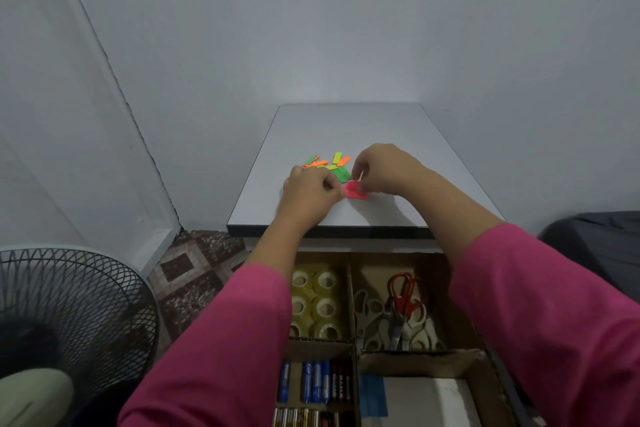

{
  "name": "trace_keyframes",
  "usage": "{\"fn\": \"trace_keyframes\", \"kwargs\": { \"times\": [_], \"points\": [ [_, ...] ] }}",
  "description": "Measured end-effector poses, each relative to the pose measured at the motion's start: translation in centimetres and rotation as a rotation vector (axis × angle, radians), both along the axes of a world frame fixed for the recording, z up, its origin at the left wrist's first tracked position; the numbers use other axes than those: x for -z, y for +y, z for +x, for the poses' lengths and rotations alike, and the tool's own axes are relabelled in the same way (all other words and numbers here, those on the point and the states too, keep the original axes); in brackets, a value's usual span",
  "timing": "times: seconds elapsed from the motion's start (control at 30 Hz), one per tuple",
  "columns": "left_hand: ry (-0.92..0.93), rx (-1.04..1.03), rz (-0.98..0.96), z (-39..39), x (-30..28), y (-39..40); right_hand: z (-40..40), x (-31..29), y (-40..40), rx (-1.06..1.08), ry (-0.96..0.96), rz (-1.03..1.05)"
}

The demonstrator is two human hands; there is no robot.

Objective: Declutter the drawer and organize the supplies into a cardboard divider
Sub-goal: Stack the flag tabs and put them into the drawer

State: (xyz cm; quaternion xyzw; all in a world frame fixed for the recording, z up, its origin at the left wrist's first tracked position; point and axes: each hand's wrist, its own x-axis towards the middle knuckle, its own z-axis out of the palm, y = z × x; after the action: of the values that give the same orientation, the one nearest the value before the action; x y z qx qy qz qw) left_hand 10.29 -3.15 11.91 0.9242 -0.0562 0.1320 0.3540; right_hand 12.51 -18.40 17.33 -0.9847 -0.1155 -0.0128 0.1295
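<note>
**Pink notes held at the table, divider partly filled below**

A small stack of pink sticky notes (355,191) was held on the white table (433,184) by both hands. The left hand (310,192) was curled, its grip closed in a pinch on the left edge of the pink stack. The right hand (382,168) was curled over the stack's right side, its fingertips pinched on the top of the notes; how many sheets were caught could not be told. Just behind the pink stack, away from the person, loose green and orange sticky flags (327,165) were scattered in a small heap on the table. Both forearms were covered by pink sleeves (540,305).

Nearer the person than the pink stack, below the table's front edge, an open drawer was seen with the cardboard divider (351,291) in it. Rolls of clear tape (315,302) were packed in its compartment on the left. Red-handled scissors (403,295) were laid over several white-handled scissors (374,322) in the compartment on the right. Closer still, batteries (313,381) were lined in a left compartment, and blue tape (374,395) beside a white sheet lay in the right one.

Far to the left of the pink stack, a black fan (69,315) stood on the patterned floor (194,267)
</note>
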Motion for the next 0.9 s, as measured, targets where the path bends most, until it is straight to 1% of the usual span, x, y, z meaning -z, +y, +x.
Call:
{"fn": "trace_keyframes", "kwargs": {
  "times": [0.13,0.27,0.43,0.57,0.7,0.8,0.9],
  "points": [
    [0.003,0.015,-0.067,0.4,0.4,0.2,-0.2,-0.8,-0.8,0.073,-0.050,0.122],
    [-0.019,0.042,-0.137,0.9,0.6,0.3,-0.6,-1.2,-1.5,0.107,-0.021,0.153],
    [-0.018,0.041,-0.117,1.1,0.8,0.3,-1.2,-0.6,-1.2,0.087,-0.011,0.190],
    [-0.036,0.025,-0.117,0.7,0.8,0.2,-2.1,-0.7,-1.5,0.091,0.053,0.267],
    [-0.061,0.032,-0.136,-0.6,-0.1,-0.1,-4.6,-0.9,-2.5,0.133,0.121,0.392],
    [-0.105,0.061,-0.230,-2.9,-1.0,-0.9,-7.5,-0.7,-3.7,0.155,0.169,0.505],
    [-0.131,0.086,-0.339,-6.5,-0.3,-2.1,-11.0,0.2,-5.2,0.149,0.227,0.628]
  ]
}}
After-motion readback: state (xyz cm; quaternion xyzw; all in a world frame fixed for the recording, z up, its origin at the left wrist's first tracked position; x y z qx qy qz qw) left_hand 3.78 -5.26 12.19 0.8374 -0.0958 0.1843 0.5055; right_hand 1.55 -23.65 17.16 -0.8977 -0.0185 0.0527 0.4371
